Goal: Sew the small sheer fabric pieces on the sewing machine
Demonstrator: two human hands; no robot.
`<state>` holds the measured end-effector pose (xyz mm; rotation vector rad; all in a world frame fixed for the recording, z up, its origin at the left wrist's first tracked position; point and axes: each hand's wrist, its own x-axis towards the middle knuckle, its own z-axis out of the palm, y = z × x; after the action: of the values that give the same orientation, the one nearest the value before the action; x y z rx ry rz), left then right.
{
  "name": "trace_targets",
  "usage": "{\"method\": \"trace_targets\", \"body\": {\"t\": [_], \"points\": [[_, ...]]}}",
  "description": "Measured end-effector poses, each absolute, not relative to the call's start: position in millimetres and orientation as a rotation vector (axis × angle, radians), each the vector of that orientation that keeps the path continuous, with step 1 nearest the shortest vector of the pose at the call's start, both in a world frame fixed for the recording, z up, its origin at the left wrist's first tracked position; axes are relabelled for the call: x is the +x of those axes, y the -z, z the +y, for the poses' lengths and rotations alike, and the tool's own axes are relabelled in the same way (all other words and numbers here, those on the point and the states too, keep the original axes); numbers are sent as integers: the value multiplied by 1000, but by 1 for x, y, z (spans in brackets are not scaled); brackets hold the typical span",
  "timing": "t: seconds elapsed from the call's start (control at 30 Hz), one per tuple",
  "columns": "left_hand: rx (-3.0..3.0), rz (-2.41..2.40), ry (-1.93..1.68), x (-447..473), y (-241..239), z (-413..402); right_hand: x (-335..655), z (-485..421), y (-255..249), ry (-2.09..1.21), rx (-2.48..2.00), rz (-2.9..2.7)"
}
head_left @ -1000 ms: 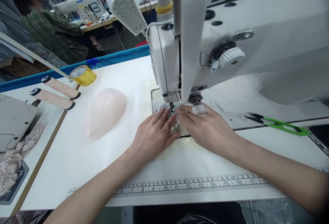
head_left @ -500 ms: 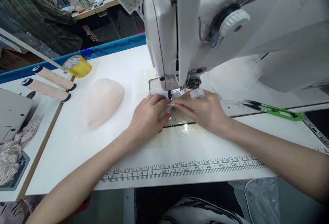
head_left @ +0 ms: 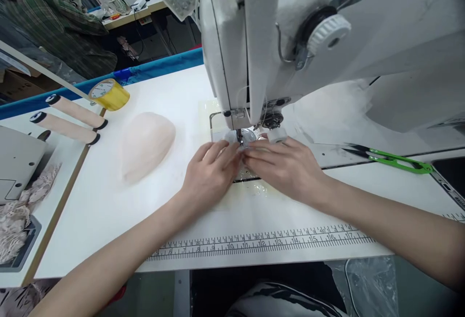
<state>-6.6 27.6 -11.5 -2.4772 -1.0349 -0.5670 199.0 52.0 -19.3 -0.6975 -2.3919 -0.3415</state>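
Note:
At the presser foot (head_left: 240,136) of a white sewing machine (head_left: 228,55), my two hands meet with their fingertips almost touching. A small piece of sheer whitish fabric (head_left: 232,136) shows at the foot, mostly hidden by the fingers. From the left, my left hand (head_left: 212,169) presses its closed fingers on this fabric just before the needle. My right hand (head_left: 286,166) pinches the fabric's right side, fingers together, beside the foot. A pale pink moulded bra cup (head_left: 148,147) lies on the white table left of my left hand.
Green thread snips (head_left: 399,160) and a phone (head_left: 450,176) lie to the right. Two thread cones (head_left: 67,127) and a yellow tape roll (head_left: 109,95) sit at the left. More sheer fabric (head_left: 327,108) is under the machine arm. A ruler strip (head_left: 261,244) runs along the front edge. Another person (head_left: 61,31) is beyond.
Both hands have flattened down toward the table, with the fingers straighter. My left thumb is tucked out of sight. The pinched fabric tip between the hands is now mostly covered.

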Motion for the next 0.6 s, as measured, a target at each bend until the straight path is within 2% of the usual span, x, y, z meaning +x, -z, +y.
{"method": "trace_targets", "body": {"t": [0.13, 0.6], "points": [[-2568, -1074, 471, -11, 15, 15, 201, 42, 19, 442, -650, -2475], [-2556, -1074, 483, -8, 14, 18, 201, 42, 21, 345, -706, -2485]]}}
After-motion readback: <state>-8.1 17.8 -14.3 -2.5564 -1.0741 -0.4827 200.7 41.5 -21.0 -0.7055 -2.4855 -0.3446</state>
